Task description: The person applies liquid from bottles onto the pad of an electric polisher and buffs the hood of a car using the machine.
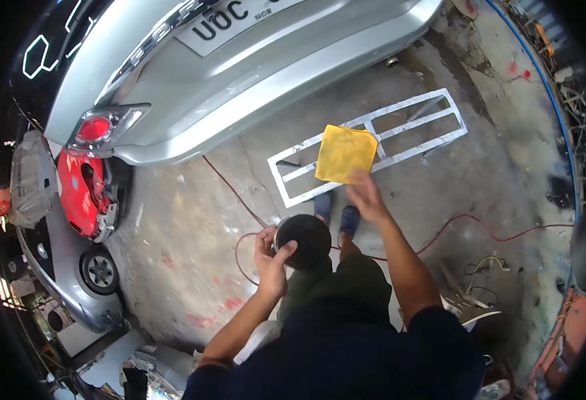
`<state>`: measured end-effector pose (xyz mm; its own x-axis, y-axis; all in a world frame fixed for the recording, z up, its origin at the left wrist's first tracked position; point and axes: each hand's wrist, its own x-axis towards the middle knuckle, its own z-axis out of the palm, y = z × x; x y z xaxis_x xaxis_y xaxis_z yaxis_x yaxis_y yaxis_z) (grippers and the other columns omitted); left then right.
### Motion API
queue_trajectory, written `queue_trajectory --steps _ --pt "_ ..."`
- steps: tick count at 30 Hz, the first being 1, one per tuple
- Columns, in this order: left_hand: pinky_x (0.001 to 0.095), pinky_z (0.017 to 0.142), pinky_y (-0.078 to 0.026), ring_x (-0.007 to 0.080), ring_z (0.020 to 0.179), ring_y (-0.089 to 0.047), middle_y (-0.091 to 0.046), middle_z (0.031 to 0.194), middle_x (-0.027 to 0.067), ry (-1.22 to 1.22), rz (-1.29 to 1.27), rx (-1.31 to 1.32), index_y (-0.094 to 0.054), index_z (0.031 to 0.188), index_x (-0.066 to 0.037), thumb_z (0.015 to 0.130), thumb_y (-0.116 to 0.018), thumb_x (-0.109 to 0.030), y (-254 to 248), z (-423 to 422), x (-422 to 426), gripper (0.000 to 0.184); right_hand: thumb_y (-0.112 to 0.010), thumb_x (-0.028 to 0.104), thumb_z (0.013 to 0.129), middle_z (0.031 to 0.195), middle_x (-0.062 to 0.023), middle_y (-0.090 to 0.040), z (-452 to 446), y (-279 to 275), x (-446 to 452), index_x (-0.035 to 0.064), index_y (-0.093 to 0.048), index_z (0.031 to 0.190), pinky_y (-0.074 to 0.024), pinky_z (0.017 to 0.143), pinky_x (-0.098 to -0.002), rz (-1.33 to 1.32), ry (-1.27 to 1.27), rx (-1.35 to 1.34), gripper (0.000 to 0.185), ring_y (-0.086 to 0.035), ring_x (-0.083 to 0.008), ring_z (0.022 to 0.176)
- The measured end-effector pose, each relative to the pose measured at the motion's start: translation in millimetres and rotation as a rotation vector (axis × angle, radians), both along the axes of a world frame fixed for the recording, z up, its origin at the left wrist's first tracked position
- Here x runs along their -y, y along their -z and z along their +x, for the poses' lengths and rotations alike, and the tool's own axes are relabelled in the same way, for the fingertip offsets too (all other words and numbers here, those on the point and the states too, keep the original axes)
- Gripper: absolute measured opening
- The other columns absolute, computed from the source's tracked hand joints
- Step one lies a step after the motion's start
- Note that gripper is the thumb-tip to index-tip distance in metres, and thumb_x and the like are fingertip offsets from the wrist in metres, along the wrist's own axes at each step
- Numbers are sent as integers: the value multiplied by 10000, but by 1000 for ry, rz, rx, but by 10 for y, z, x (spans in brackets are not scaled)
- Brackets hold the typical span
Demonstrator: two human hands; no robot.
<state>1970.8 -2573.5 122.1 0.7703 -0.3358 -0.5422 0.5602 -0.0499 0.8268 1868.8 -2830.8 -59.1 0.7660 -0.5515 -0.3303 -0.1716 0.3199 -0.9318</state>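
My left hand (pixel 273 257) is closed around the left side of a round black disc-shaped object (pixel 311 241), its thumb lying over the flat top. A pale, shiny rim shows along the disc's left edge; what is under it is hidden. Farther forward, a folded yellow cloth (pixel 346 153) lies over the middle of a white metal frame (pixel 289 199). My right hand (pixel 367 199) reaches toward the cloth's lower right edge with fingers stretched out. Its fingertips are slightly blurred and overlap the cloth edge, and no grip on it shows.
A silver car's rear bumper (pixel 293 87) curves across the front. A red hose (pixel 439 243) runs over the concrete floor (pixel 173 220). To the left are a red car part (pixel 79 193) and another car's wheel (pixel 99 272). Cables (pixel 486 267) lie at lower right.
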Motion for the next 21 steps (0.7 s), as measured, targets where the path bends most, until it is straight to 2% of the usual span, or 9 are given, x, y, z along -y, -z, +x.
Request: queue_trajectory --steps 1,4,7,9,11,12,14,18,21 --pt "392 1067 -507 244 1208 -631 -639 1296 133 28 -5 -36 -492 1403 -34 862 -849 -72 28 82 112 649 -753 341 1019 1496 -140 -539 -60 -405 -94 58 -420 1584 -479 1128 -386 333 -171 106 715 -566 -241 1330" --pt "391 1062 -521 250 1230 -629 -626 1317 167 250 91 -35 -467 1463 -2 855 -878 -124 219 299 442 744 -751 299 1014 1501 -145 -540 54 -921 -367 57 -448 1584 -452 1146 -371 541 -206 254 690 -556 -232 1351" --pt "433 1095 -491 281 1259 -603 -533 1431 179 360 112 60 -449 1498 -20 875 -881 -236 190 433 674 788 -809 253 957 1475 -158 -564 258 -807 -308 43 -450 1589 -461 1130 -367 527 -120 175 757 -563 -232 1348" --pt "453 1116 -469 293 1268 -597 -514 1446 179 411 405 543 -465 1495 -41 885 -869 -239 168 582 579 758 -847 230 910 1450 -162 -580 491 -568 -349 33 -445 1588 -456 1136 -373 455 -131 33 813 -568 -244 1346" --pt "483 1134 -440 286 1290 -584 -548 1404 166 372 370 516 -521 1460 -72 916 -834 -237 202 799 427 649 -914 211 830 1413 -157 -602 836 79 -503 25 -445 1580 -456 1137 -384 345 -120 -102 904 -588 -267 1326" --pt "420 1051 -491 227 1205 -629 -629 1271 125 342 182 309 -567 1389 -50 948 -796 -164 368 883 293 510 -948 250 782 1419 -171 -605 1056 287 -587 8 -455 1562 -456 1142 -385 351 -111 -73 955 -596 -283 1316" --pt "332 950 -512 156 1061 -655 -675 1110 74 194 46 198 -604 1306 -35 980 -750 -80 301 952 211 360 -980 310 726 1425 -186 -607 1444 873 -687 -17 -453 1551 -468 1133 -390 141 -134 -260 1032 -603 -293 1310" --pt "262 847 -511 111 935 -647 -675 1012 38 36 98 195 -633 1227 -28 1012 -704 -24 383 1109 -6 226 -968 375 730 1490 -223 -584 2128 948 -529 -54 -536 1495 -457 1155 -408 165 -142 -302 978 -577 -306 1374" --pt "257 795 -510 102 904 -637 -671 977 29 -26 87 154 -637 1202 -26 1028 -684 -18 308 1203 -80 181 -928 422 767 1492 -247 -571 2302 1092 -383 -25 -621 1432 -447 1171 -434 -244 -217 -417 858 -573 -360 1375"
